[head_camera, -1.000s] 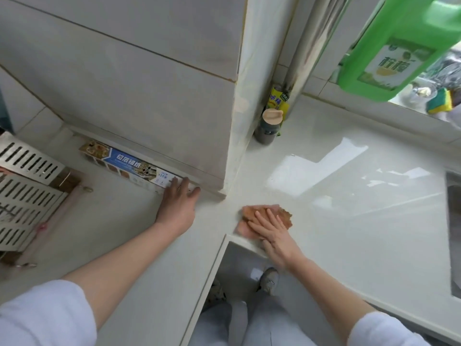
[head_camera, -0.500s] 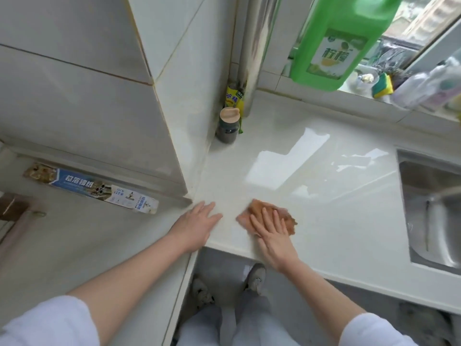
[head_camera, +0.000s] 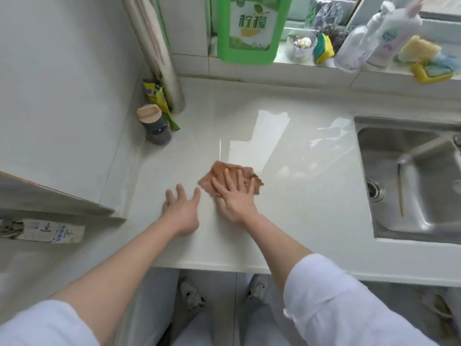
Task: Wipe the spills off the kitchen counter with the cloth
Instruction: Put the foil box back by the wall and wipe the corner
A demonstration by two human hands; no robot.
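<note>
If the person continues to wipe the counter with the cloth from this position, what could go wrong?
1. The right hand presses the brown cloth with flat fingers, not gripping it, so the cloth may bunch or slip out on a fast stroke.
2. A wide sweep toward the corner could knock over the small dark jar, which stands upright near the wall.
3. The left hand rests flat on the glossy counter; if that spot is wet, it might slide.

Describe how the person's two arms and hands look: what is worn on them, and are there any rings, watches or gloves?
Both arms wear loose white sleeves pushed up above the elbow, so the forearms are bare. The left hand and the right hand are bare too: no gloves, and no ring, watch or bracelet shows on either.
</note>
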